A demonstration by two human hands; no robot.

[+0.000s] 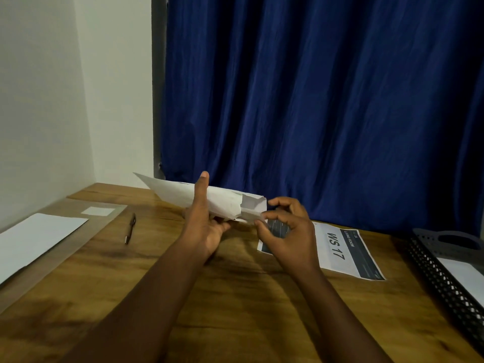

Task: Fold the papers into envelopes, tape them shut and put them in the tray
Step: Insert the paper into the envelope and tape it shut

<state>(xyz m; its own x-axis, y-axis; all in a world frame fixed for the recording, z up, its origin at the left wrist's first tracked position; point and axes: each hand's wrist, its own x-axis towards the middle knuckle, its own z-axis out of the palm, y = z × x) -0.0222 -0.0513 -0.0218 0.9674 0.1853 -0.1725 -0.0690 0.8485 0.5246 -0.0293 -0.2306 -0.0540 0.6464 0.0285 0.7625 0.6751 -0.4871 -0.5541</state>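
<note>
Two bare forearms are seen entering from the bottom edge, crossing above a wooden table [235,297] with a dark-grained top. The left hand [207,226] is raised above the table, thumb upright against the near face of a folded white paper [220,200], fingers curled beneath it; the paper is gripped between thumb and fingers and held clear of the table, tilted, its long pointed end reaching up and to the left. The right hand [285,229] is held just beside the paper's right end, fingers curled, with fingertips and thumb pinching a small folded corner there. Whether tape is on that corner cannot be told.

Under the right hand, flat on the table, a printed sheet [343,252] marked "WS 17" is noted, with a dark band along one side. At the far right edge a black mesh tray [442,279] is placed, with a pale sheet visible inside it; it is well apart from the held paper. A pen [130,229] lies left of the hands on the table. Further left, blank white sheets [34,237] rest on a paler panel at the table's edge, a small white rectangle [97,211] lying beyond them. A deep blue curtain [327,100] is hung behind the table, a white wall [52,100] to its left.
</note>
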